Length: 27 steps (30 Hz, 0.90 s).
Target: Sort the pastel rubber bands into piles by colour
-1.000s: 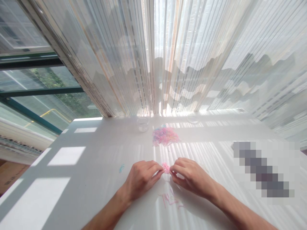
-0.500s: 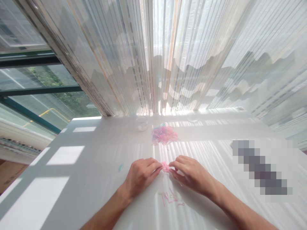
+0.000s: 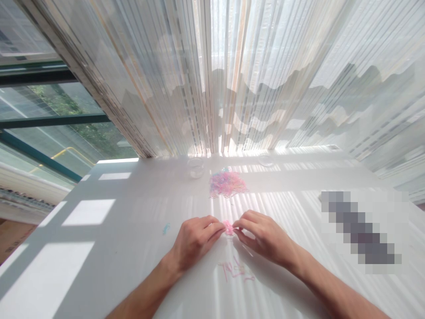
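Observation:
Between my two hands is a small pink cluster of what look like thin rubber bands [image 3: 229, 227], just above the white table [image 3: 139, 266]. My left hand [image 3: 198, 237] pinches its left side with thumb and forefinger. From the opposite side, my right hand [image 3: 265, 235] pinches the right edge, fingertips close together. Below the hands lie several loose pink and pale strands [image 3: 236, 270]. Farther back sits a tangled pile of pink, purple and blue bands [image 3: 227, 182]. A little turquoise bunch [image 3: 166, 228] rests left of my left hand.
A clear round container [image 3: 195, 168] stands behind the pile, on its left. A clear round lid [image 3: 266, 160] lies back right. On the right side is a blurred-out dark object [image 3: 360, 230]. Striped sheer curtains [image 3: 226, 79] hang at the table's far edge, beside a window [image 3: 59, 110].
Both hands stay at the pink cluster, with only small finger shifts, mostly in the right hand. The whole view has drifted slightly, so everything appears a little higher and farther left.

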Each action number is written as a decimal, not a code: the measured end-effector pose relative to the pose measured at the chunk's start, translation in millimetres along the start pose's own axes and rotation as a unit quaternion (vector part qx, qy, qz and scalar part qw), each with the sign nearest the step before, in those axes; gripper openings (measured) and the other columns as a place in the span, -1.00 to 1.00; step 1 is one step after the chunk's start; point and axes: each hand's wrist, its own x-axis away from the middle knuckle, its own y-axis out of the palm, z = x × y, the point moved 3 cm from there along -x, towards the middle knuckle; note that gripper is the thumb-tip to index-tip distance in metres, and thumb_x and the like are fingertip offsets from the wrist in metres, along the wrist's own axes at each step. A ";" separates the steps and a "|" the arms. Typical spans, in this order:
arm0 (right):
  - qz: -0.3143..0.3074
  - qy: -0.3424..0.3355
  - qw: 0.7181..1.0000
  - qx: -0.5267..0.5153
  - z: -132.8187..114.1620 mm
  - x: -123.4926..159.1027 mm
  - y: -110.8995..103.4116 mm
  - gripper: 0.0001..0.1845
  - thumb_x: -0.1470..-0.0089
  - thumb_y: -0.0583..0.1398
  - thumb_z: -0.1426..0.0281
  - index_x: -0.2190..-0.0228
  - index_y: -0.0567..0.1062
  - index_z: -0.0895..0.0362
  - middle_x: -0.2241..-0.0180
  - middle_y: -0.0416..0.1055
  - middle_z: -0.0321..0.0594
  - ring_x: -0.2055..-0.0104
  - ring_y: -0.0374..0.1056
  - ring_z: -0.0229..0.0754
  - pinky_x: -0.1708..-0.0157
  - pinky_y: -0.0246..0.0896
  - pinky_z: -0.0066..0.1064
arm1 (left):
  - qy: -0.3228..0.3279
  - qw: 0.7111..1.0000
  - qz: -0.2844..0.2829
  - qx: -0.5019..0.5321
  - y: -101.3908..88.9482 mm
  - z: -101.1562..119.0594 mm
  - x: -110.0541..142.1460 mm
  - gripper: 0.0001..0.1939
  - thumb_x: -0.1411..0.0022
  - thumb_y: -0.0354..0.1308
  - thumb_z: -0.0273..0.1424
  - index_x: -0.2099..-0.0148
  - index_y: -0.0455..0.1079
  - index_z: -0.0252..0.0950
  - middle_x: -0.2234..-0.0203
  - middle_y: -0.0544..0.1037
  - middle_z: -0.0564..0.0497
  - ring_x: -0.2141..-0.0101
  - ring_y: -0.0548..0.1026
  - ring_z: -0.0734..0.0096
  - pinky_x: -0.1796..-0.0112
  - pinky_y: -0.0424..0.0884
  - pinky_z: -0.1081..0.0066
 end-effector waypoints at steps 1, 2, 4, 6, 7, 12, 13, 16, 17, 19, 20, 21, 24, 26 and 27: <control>0.000 0.001 1.000 -0.003 0.1 -0.1 0.2 -0.85 -0.30 0.14 0.47 0.29 0.51 0.13 0.43 0.42 -0.22 0.42 0.32 -0.21 0.43 0.17 -0.40 | 0.001 1.000 0.003 0.003 -0.4 0.3 -0.2 -0.86 -0.41 0.12 -0.51 0.11 0.49 -0.23 0.37 0.64 0.06 0.43 0.56 0.48 0.40 0.38 0.49; -0.001 0.003 1.000 -0.006 0.1 -0.2 0.3 -0.86 -0.30 0.14 0.47 0.29 0.52 0.13 0.42 0.43 -0.21 0.42 0.33 -0.21 0.43 0.18 -0.40 | 0.003 1.000 0.006 0.007 -0.7 0.7 -0.4 -0.87 -0.41 0.13 -0.52 0.10 0.49 -0.23 0.36 0.65 0.06 0.43 0.56 0.48 0.40 0.39 0.49; -0.001 0.008 1.000 -0.010 0.8 -0.7 -0.5 -0.84 -0.29 0.14 0.48 0.31 0.51 0.13 0.43 0.42 -0.22 0.42 0.33 -0.21 0.43 0.19 -0.41 | 0.005 1.000 0.014 0.014 -1.5 1.4 -1.1 -0.88 -0.40 0.15 -0.52 0.10 0.49 -0.24 0.35 0.65 0.05 0.42 0.57 0.47 0.39 0.41 0.49; 0.003 0.010 1.000 -0.012 3.4 -1.2 -4.2 -0.83 -0.29 0.13 0.49 0.32 0.51 0.13 0.44 0.41 -0.23 0.43 0.33 -0.22 0.43 0.19 -0.41 | 0.004 1.000 0.027 0.013 -2.8 1.7 -2.0 -0.91 -0.39 0.18 -0.50 0.11 0.49 -0.25 0.35 0.65 0.05 0.43 0.58 0.47 0.39 0.42 0.49; 0.004 0.014 1.000 -0.010 5.8 -1.3 -7.1 -0.83 -0.29 0.13 0.49 0.33 0.51 0.13 0.44 0.41 -0.23 0.43 0.33 -0.22 0.43 0.20 -0.41 | 0.002 0.999 0.033 0.009 -3.4 1.7 -2.3 -0.92 -0.40 0.19 -0.48 0.11 0.49 -0.25 0.35 0.65 0.05 0.43 0.58 0.47 0.40 0.43 0.49; -0.052 0.076 0.996 0.014 27.6 2.4 -26.3 -0.87 -0.23 0.20 0.52 0.35 0.53 0.11 0.43 0.42 -0.25 0.43 0.35 -0.24 0.44 0.20 -0.42 | -0.001 0.999 0.045 -0.025 -5.1 0.5 -2.7 -0.92 -0.40 0.17 -0.45 0.12 0.50 -0.25 0.36 0.65 0.04 0.44 0.60 0.48 0.43 0.42 0.50; -0.067 0.087 0.994 0.011 31.2 3.5 -29.6 -0.87 -0.21 0.22 0.52 0.36 0.53 0.11 0.43 0.42 -0.26 0.44 0.35 -0.24 0.44 0.21 -0.42 | -0.001 0.999 0.044 -0.026 -4.9 0.3 -2.4 -0.92 -0.40 0.17 -0.46 0.13 0.50 -0.25 0.36 0.65 0.05 0.45 0.59 0.48 0.43 0.42 0.50; -0.096 0.109 0.989 0.005 36.6 5.7 -35.7 -0.87 -0.18 0.25 0.52 0.40 0.53 0.10 0.44 0.44 -0.28 0.45 0.35 -0.25 0.45 0.22 -0.43 | -0.003 0.999 0.036 -0.020 -3.8 0.3 -2.0 -0.92 -0.38 0.17 -0.48 0.15 0.49 -0.25 0.37 0.64 0.07 0.47 0.57 0.50 0.45 0.40 0.49; -0.102 0.113 0.988 0.005 36.9 5.9 -36.4 -0.86 -0.18 0.25 0.52 0.41 0.53 0.10 0.44 0.44 -0.28 0.45 0.35 -0.25 0.46 0.22 -0.43 | -0.002 0.999 0.033 -0.018 -3.3 0.7 -2.0 -0.92 -0.37 0.17 -0.49 0.16 0.49 -0.25 0.38 0.64 0.07 0.48 0.56 0.50 0.45 0.39 0.49; -0.104 0.111 0.988 0.003 35.8 5.7 -36.4 -0.86 -0.17 0.25 0.52 0.41 0.53 0.09 0.45 0.44 -0.28 0.46 0.35 -0.25 0.46 0.22 -0.43 | 0.000 0.999 0.031 -0.013 -2.5 1.6 -2.3 -0.90 -0.37 0.16 -0.51 0.18 0.49 -0.25 0.39 0.64 0.07 0.49 0.55 0.50 0.45 0.39 0.50; -0.099 0.105 0.990 0.001 34.5 5.3 -36.0 -0.87 -0.18 0.25 0.51 0.41 0.53 0.09 0.45 0.44 -0.28 0.46 0.36 -0.25 0.46 0.22 -0.43 | 0.001 0.999 0.031 -0.011 -2.1 2.0 -2.4 -0.90 -0.37 0.16 -0.51 0.18 0.49 -0.25 0.39 0.64 0.07 0.49 0.55 0.51 0.45 0.39 0.50; -0.091 0.096 0.991 -0.003 32.7 4.7 -35.4 -0.87 -0.18 0.24 0.51 0.40 0.53 0.09 0.44 0.44 -0.28 0.45 0.36 -0.24 0.46 0.23 -0.43 | 0.002 0.999 0.032 -0.008 -1.6 2.4 -2.4 -0.90 -0.37 0.16 -0.50 0.17 0.49 -0.25 0.40 0.64 0.06 0.49 0.56 0.51 0.45 0.40 0.51; -0.062 0.066 0.996 -0.024 24.9 2.8 -31.2 -0.88 -0.18 0.22 0.54 0.35 0.53 0.10 0.42 0.45 -0.25 0.42 0.39 -0.24 0.43 0.25 -0.44 | 0.002 0.999 0.034 0.001 0.6 2.6 -1.2 -0.93 -0.38 0.19 -0.47 0.14 0.49 -0.25 0.37 0.65 0.05 0.47 0.58 0.50 0.44 0.41 0.51; -0.047 0.046 0.997 -0.042 18.1 1.8 -25.7 -0.87 -0.19 0.20 0.55 0.33 0.53 0.10 0.42 0.45 -0.24 0.41 0.39 -0.24 0.42 0.27 -0.45 | 0.001 0.999 0.036 0.005 2.6 2.0 0.7 -0.94 -0.37 0.22 -0.45 0.12 0.49 -0.25 0.35 0.66 0.05 0.46 0.59 0.48 0.44 0.42 0.50; -0.039 0.035 0.997 -0.048 14.5 1.4 -22.4 -0.87 -0.20 0.20 0.54 0.32 0.53 0.10 0.42 0.45 -0.24 0.41 0.39 -0.24 0.42 0.27 -0.45 | 0.001 0.999 0.036 0.006 3.5 1.5 1.7 -0.94 -0.36 0.23 -0.45 0.12 0.49 -0.25 0.34 0.66 0.05 0.45 0.59 0.48 0.44 0.41 0.49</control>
